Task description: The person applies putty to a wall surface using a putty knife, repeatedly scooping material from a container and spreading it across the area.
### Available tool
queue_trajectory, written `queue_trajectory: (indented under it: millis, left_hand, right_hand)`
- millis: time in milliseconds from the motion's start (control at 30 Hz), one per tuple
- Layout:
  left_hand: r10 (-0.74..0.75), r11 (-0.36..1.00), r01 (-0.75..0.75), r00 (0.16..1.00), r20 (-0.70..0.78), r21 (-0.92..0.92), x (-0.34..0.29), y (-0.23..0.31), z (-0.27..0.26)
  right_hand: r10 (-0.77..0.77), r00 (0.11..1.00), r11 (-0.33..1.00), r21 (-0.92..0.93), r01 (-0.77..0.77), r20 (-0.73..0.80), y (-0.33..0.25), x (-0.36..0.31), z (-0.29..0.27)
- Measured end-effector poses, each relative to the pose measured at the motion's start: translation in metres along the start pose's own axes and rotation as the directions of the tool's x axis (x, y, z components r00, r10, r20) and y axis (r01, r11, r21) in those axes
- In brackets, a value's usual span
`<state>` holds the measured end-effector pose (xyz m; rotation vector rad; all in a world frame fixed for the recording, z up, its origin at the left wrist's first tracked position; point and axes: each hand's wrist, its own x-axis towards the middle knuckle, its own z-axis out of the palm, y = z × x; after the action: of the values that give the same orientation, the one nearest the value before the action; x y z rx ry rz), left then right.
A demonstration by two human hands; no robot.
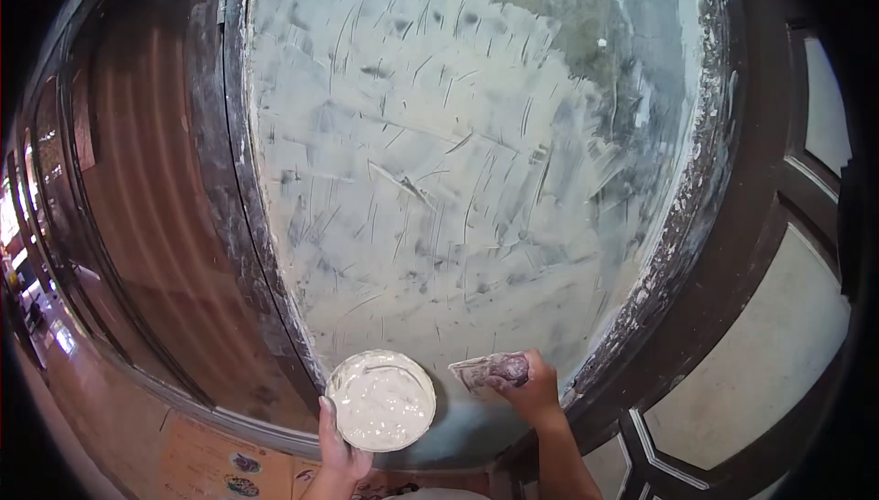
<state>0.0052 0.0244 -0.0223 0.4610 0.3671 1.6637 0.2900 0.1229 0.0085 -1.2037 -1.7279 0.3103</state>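
A round tub (432, 388) of wet white putty (383, 408) rests in my left hand (343, 452), whose fingers grip its lower left side. My right hand (537, 395) is closed around the smeared handle of a putty knife (474, 372). Its putty-streaked blade points left, toward the tub but apart from it. Beyond both hands rises a wall panel (412, 189) with a patchy pale coat, marked by scratches and ridges. Bare grey-green wall (586, 28) shows at the upper right of the panel.
Dark, putty-splashed frames (265, 280) border the panel on both sides. To the left stands a brown panelled surface (137, 161); on the right is a dark door (723, 335) with pale inset panels. Printed cardboard (206, 459) lies on the floor at lower left.
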Motion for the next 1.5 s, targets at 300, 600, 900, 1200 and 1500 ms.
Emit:
queue_trajectory:
  millis: [300,600,900,1200,1500]
  left_hand:
    - [-0.102,0.995,0.103,0.994,-0.032,0.012,-0.006,-0.010,-0.032]
    - [-0.114,0.993,0.116,0.992,-0.050,0.031,-0.012,-0.002,-0.037]
    - [-0.126,0.990,0.127,0.992,-0.029,0.061,-0.015,-0.007,-0.033]
    - [-0.127,0.992,0.127,0.991,-0.050,-0.013,-0.022,-0.012,-0.028]
    - [-0.114,0.993,0.115,0.991,-0.063,0.011,-0.023,-0.028,-0.014]
  right_hand:
    - [0.167,0.980,0.936,0.330,-0.125,-0.104,-0.010,0.001,-0.014]
    - [-0.076,0.898,0.980,0.133,0.146,-0.433,-0.036,0.079,-0.093]
    - [-0.325,0.890,0.837,-0.536,0.113,-0.320,-0.127,0.167,-0.159]
    - [-0.359,0.905,0.817,-0.546,0.187,-0.228,-0.115,0.176,-0.158]
    - [-0.369,0.838,0.922,-0.274,0.275,-0.402,-0.112,0.187,-0.163]
